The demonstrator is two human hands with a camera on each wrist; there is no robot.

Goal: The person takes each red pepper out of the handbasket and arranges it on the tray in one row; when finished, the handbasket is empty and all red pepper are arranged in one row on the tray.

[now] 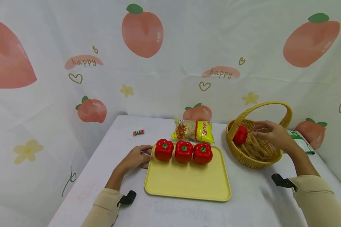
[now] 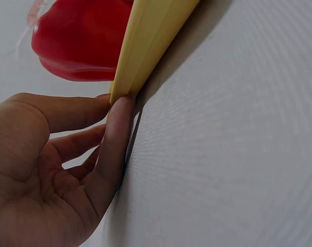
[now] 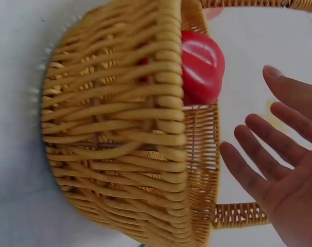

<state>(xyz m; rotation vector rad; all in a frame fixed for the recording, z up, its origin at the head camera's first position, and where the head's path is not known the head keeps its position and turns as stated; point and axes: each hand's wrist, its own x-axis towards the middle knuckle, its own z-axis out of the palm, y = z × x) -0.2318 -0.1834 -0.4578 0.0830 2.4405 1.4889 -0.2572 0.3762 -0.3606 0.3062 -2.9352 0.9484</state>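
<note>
My left hand (image 1: 135, 158) pinches the left rim of a yellow tray (image 1: 187, 183) between thumb and fingers, as the left wrist view shows. Along the tray's far side stand three red bell peppers (image 1: 183, 152) in a row, green stems up. Over the wicker basket (image 1: 253, 163) hovers my right hand (image 1: 274, 135), its fingers spread and holding nothing. Inside that basket, against its left wall, lies another red bell pepper (image 3: 203, 68), apart from the right hand's fingers.
Behind the tray lies a yellow food packet (image 1: 194, 130). A small wrapped candy (image 1: 138, 132) is at the far left of the white table (image 1: 164, 209). Partly behind the basket is a green-and-white packet (image 1: 302, 142). The basket's handle (image 1: 262, 105) arches up beside the right hand.
</note>
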